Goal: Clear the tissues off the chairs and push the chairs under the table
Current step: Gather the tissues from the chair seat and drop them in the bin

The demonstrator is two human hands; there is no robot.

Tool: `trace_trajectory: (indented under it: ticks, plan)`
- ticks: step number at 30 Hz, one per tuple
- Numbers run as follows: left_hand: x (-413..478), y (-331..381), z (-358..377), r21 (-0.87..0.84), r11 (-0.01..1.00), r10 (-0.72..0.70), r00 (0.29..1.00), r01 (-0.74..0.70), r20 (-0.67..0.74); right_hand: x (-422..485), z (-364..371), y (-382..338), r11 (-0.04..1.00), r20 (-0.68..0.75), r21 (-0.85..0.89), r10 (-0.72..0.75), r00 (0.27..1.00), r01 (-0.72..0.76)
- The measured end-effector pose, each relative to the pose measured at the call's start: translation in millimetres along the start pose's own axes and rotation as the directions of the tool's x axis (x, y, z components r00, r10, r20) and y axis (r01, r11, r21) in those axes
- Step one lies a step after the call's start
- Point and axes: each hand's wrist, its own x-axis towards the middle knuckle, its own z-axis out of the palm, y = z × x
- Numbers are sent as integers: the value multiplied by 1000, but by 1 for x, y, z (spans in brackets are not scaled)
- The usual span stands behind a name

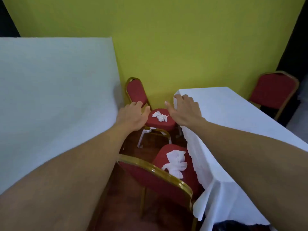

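Soft, even indoor light, mildly blurred.
Wide-angle bending stretches the edges; shadows are faint, upper corners fall dark.

Yellow-green wall (pixel 183 39), dark reddish floor (pixel 120 210) (wood, it seems), white-clothed side table (pixel 50 89) at left

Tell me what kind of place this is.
Probably a banquet hall or restaurant dining room. It has white-clothed tables, red padded banquet chairs with gold metal frames, and crumpled tissues left on the seats.
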Motion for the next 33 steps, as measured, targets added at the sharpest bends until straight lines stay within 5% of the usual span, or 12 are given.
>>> trace_trajectory:
  ticks: [20, 33]
  plan:
    - [250, -43, -25, 76, 993, -97, 989, 89, 111, 253, 27, -20, 1000, 54, -14, 11, 998, -10]
    - [370, -107, 3, 64, 996, 52, 990, -61, 133, 332, 82, -44, 982, 3, -79, 171, 985, -170]
